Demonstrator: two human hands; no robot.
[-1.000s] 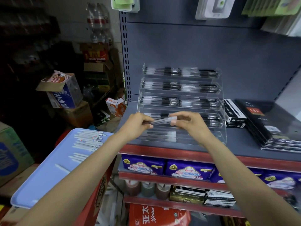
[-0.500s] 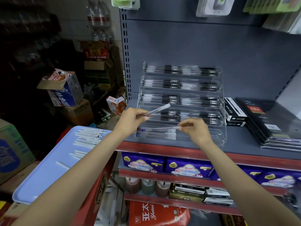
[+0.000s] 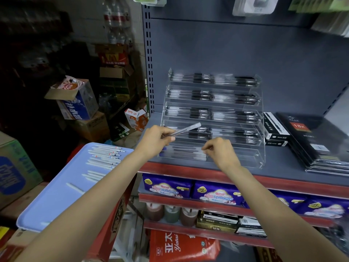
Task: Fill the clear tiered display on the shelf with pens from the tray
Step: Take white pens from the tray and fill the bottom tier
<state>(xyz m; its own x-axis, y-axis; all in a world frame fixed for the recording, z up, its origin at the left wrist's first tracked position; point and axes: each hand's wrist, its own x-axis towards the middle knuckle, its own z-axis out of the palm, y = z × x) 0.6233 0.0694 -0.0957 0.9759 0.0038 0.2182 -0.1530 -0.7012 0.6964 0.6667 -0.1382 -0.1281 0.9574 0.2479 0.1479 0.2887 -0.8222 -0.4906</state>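
Head view: gripping a pen [image 3: 186, 129] in the left hand [image 3: 154, 141], tilted before the clear tiered display [image 3: 213, 118]. Curling the right hand [image 3: 220, 151] fingers at the bottom tier; pinch unclear. Leaving pens [image 3: 104, 156] lying on the blue tray [image 3: 56, 201].

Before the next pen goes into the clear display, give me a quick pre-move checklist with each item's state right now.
1. Left hand grips a spare pen: ok.
2. Right hand at the end of the pens in the bottom tier; whether it has let go: cannot tell.
3. Bottom tier has room on its right half: ok.
4. Upper tiers stocked: ok.
5. Blue tray holds more pens: ok.
6. Spare pen level with the tier: not ok, it is tilted.
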